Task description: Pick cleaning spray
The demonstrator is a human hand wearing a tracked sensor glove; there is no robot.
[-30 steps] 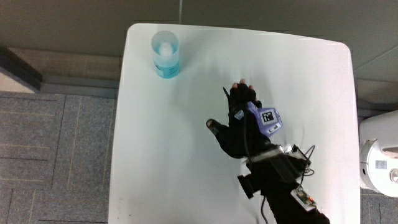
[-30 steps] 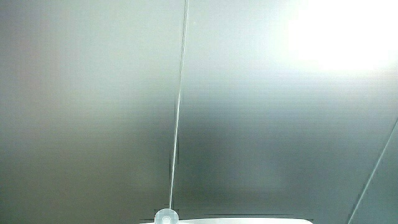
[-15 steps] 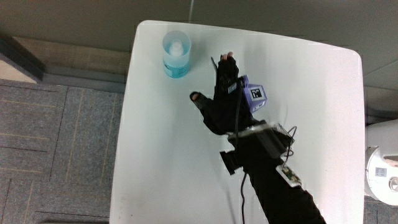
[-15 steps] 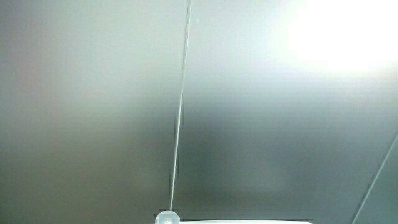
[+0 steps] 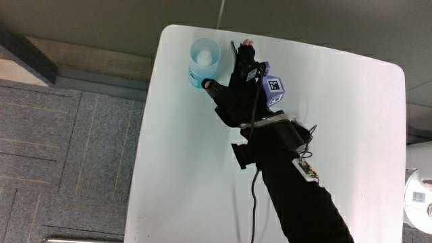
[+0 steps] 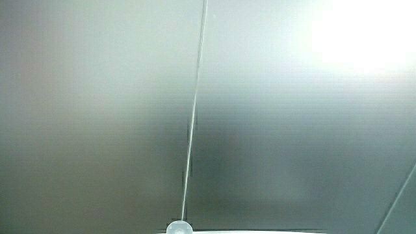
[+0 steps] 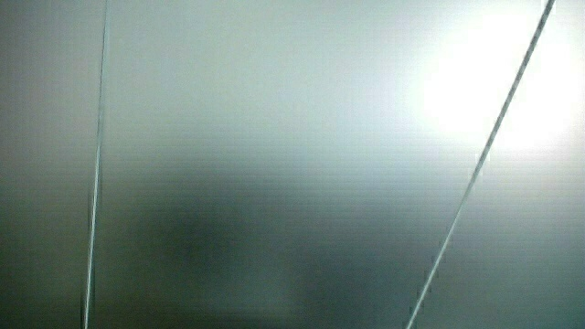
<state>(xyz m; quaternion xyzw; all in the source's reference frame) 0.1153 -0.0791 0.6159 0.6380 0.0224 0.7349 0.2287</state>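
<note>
Cleaning spray [image 5: 204, 59]: pale blue bottle standing upright near a corner of the white surface [image 5: 351, 135], at the edge farthest from the person.
Hands: gloved hand [image 5: 241, 94] just beside the bottle, fingers spread, thumb at its base, holding nothing.
Side views: mostly pale wall; bottle cap [image 6: 179, 227] just visible.

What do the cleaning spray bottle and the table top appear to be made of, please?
Cleaning spray bottle: probably translucent blue plastic, since pale cap and liquid show through. Table: smooth white top, likely laminate or painted, faintly glossy. The side views show mostly pale wall.
</note>
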